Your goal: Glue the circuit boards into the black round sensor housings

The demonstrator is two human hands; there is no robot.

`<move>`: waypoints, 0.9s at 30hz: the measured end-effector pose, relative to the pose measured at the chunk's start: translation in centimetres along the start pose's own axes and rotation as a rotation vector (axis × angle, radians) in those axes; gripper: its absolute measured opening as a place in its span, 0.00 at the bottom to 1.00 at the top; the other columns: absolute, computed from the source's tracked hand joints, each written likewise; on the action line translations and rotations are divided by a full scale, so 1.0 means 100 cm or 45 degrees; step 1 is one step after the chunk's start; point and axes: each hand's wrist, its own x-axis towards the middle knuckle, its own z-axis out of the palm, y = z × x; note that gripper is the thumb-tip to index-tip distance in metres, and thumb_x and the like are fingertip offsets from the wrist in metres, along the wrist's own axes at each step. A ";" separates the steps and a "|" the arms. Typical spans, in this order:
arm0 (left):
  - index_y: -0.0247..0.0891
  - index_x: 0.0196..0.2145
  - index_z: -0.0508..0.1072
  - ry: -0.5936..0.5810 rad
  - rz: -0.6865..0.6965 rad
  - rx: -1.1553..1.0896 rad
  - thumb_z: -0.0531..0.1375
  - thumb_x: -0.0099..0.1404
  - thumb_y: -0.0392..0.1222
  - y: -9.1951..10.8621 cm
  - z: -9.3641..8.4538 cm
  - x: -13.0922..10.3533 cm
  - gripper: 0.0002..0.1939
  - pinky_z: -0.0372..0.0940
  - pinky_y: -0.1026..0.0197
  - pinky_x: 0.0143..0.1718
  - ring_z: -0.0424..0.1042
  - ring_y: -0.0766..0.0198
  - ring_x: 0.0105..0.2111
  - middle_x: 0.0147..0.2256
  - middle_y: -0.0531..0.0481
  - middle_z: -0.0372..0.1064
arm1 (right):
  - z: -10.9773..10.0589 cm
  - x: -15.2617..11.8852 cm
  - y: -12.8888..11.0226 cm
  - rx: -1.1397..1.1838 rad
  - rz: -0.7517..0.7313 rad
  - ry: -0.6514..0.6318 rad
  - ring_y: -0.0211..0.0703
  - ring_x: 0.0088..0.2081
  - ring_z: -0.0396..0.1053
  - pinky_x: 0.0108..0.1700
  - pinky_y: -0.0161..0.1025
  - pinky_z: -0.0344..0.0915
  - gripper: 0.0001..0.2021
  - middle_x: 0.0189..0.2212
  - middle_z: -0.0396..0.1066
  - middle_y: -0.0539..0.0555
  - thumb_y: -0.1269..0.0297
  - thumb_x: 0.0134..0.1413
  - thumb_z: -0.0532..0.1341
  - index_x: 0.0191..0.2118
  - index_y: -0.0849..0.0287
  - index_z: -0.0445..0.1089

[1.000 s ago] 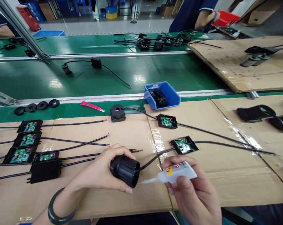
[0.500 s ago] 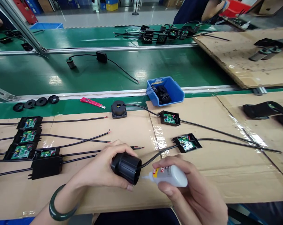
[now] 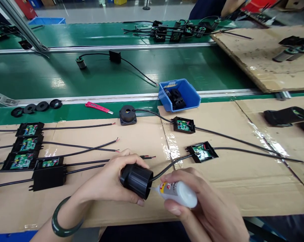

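My left hand is wrapped round a black plastic cylindrical housing, its open end tilted to the right. From that end a black cable runs to a small black box with a green circuit board on the cardboard. Between the thumb and fingers of my right hand is a white glue bottle with a yellow and red label. Its thin nozzle points left, at the rim of the housing. The inside of the housing is hidden from view.
Cardboard covers the bench. Several open boxes with boards and cables lie at left. A pink utility knife, a round black housing and a blue bin of black parts sit beyond my hands. Behind runs a green conveyor.
The glue bottle has moved slightly left and tilted, bringing its nozzle to the housing's rim. My left hand keeps its hold on the housing. The camera view has shifted a little.
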 end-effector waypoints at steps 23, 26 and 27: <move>0.42 0.44 0.75 0.063 -0.013 -0.144 0.77 0.45 0.42 -0.006 0.002 -0.002 0.28 0.59 0.59 0.43 0.68 0.58 0.40 0.38 0.53 0.69 | 0.004 -0.005 0.008 0.451 0.109 0.382 0.44 0.36 0.73 0.27 0.34 0.69 0.09 0.37 0.75 0.56 0.63 0.63 0.61 0.48 0.53 0.71; 0.42 0.45 0.75 0.089 -0.012 -0.218 0.77 0.45 0.43 -0.008 0.002 -0.002 0.29 0.59 0.59 0.44 0.69 0.59 0.39 0.39 0.53 0.69 | 0.006 -0.004 0.014 0.865 0.318 0.558 0.35 0.23 0.66 0.18 0.31 0.61 0.07 0.36 0.73 0.54 0.61 0.64 0.59 0.45 0.52 0.72; 0.42 0.45 0.75 0.099 -0.010 -0.235 0.77 0.45 0.42 -0.008 0.003 -0.001 0.29 0.59 0.59 0.44 0.69 0.59 0.39 0.39 0.53 0.69 | 0.007 -0.003 0.017 0.976 0.369 0.581 0.32 0.20 0.62 0.18 0.31 0.60 0.07 0.35 0.72 0.54 0.59 0.63 0.60 0.43 0.53 0.72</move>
